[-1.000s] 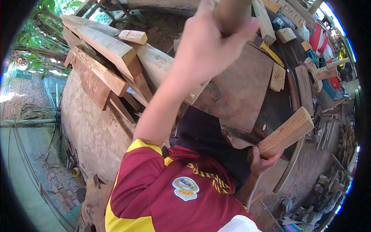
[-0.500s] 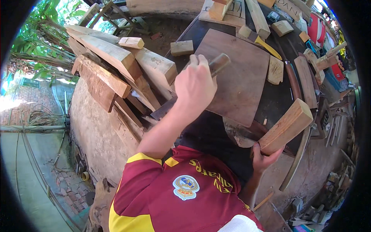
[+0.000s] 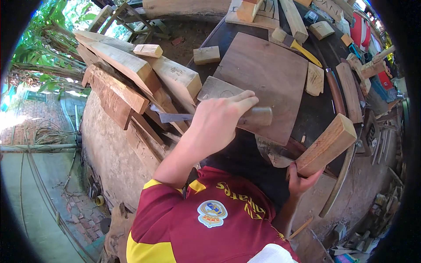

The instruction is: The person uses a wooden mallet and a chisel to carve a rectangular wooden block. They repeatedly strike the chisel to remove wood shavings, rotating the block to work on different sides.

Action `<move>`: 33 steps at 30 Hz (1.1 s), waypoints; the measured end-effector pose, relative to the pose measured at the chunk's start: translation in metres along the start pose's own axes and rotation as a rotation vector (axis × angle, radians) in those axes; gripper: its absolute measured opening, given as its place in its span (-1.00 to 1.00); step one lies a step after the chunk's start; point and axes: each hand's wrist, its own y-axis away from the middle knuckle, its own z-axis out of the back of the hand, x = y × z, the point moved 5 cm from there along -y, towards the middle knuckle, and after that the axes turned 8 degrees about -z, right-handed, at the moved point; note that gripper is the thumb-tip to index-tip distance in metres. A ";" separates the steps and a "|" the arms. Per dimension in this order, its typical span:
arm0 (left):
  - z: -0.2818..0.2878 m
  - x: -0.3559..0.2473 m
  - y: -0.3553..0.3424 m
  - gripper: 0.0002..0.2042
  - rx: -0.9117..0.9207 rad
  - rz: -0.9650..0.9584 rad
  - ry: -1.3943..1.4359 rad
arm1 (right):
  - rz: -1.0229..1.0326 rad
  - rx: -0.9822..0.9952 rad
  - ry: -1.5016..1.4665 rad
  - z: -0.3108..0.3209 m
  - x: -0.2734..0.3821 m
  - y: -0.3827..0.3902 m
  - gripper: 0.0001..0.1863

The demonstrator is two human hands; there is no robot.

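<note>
My left hand (image 3: 219, 122) is closed around a chisel (image 3: 259, 116). Its round wooden handle sticks out to the right of my fingers, and its flat grey blade (image 3: 174, 117) shows on the left. Behind that hand lies a grey-brown wood block (image 3: 215, 89), partly covered by my fingers. A wide brown board (image 3: 272, 83) rests on the dark bench beyond. On the right, my right hand (image 3: 303, 180) grips the lower end of a thick rectangular wood block (image 3: 326, 144), which stands tilted with its far end raised.
Long timber beams (image 3: 118, 59) lean at the left, with a small block (image 3: 148, 50) on top. A yellow-handled brush (image 3: 302, 49), wood offcuts (image 3: 314, 79) and a brown-handled tool (image 3: 335, 92) lie on the bench. Scrap wood (image 3: 357, 239) is piled at the lower right.
My left hand has come nearer and turned, so the chisel now lies more level. The grey-brown block behind it has come into sight. My right hand and its block have hardly moved.
</note>
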 end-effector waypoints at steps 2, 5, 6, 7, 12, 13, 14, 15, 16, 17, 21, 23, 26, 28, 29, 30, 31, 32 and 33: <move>0.003 -0.004 0.002 -0.42 0.058 0.007 -0.018 | 0.007 -0.010 0.009 0.000 -0.002 0.001 0.02; 0.004 -0.003 0.004 -0.42 0.064 0.002 -0.027 | 0.026 -0.010 0.023 -0.001 -0.003 0.001 0.02; 0.002 -0.003 0.005 -0.42 0.114 0.026 -0.047 | 0.042 -0.002 0.039 0.000 -0.002 0.001 0.03; 0.001 -0.005 0.005 -0.42 0.162 0.048 -0.068 | 0.059 0.004 0.055 0.000 -0.001 0.001 0.04; 0.012 -0.047 -0.005 -0.54 0.015 -0.173 0.098 | -0.059 0.002 -0.006 0.000 -0.016 0.005 0.05; 0.009 -0.057 -0.011 -0.59 0.046 -0.267 0.162 | -0.153 -0.015 -0.202 -0.003 -0.016 0.004 -0.02; 0.006 -0.066 -0.017 -0.63 0.076 -0.371 0.228 | -0.237 -0.055 -0.400 -0.005 -0.017 0.004 -0.08; 0.003 -0.074 -0.024 -0.67 0.093 -0.466 0.294 | -0.284 -0.072 -0.492 -0.007 -0.020 0.005 -0.10; 0.001 -0.082 -0.031 -0.70 0.110 -0.556 0.358 | -0.304 -0.070 -0.527 -0.007 -0.025 0.006 -0.13; -0.001 -0.088 -0.036 -0.74 0.126 -0.646 0.421 | -0.280 -0.035 -0.442 -0.007 -0.030 0.007 -0.15; -0.013 -0.092 -0.056 -0.81 0.063 -0.687 0.464 | -0.213 0.039 -0.196 -0.003 -0.058 0.008 -0.24; -0.015 -0.085 -0.058 -0.79 0.065 -0.636 0.412 | -0.237 0.069 -0.162 -0.001 -0.068 0.011 -0.29; -0.013 -0.077 -0.056 -0.76 0.101 -0.581 0.354 | -0.221 0.093 -0.099 0.001 -0.076 0.011 -0.36; -0.013 -0.073 -0.053 -0.75 0.146 -0.554 0.317 | -0.089 0.070 -0.083 0.004 -0.074 0.011 -0.40; -0.013 -0.073 -0.050 -0.75 0.174 -0.540 0.296 | -0.090 0.093 -0.105 0.004 -0.077 0.012 -0.35; -0.014 -0.073 -0.046 -0.75 0.202 -0.527 0.275 | -0.080 0.077 -0.140 0.006 -0.079 0.013 -0.29; -0.014 -0.072 -0.040 -0.74 0.248 -0.503 0.263 | -0.068 0.064 -0.175 0.007 -0.078 0.014 -0.23; -0.015 -0.071 -0.033 -0.74 0.295 -0.483 0.251 | -0.047 0.009 -0.225 0.007 -0.066 0.010 -0.15; -0.015 -0.069 -0.026 -0.72 0.343 -0.463 0.239 | -0.028 -0.007 -0.198 0.006 -0.052 0.008 -0.11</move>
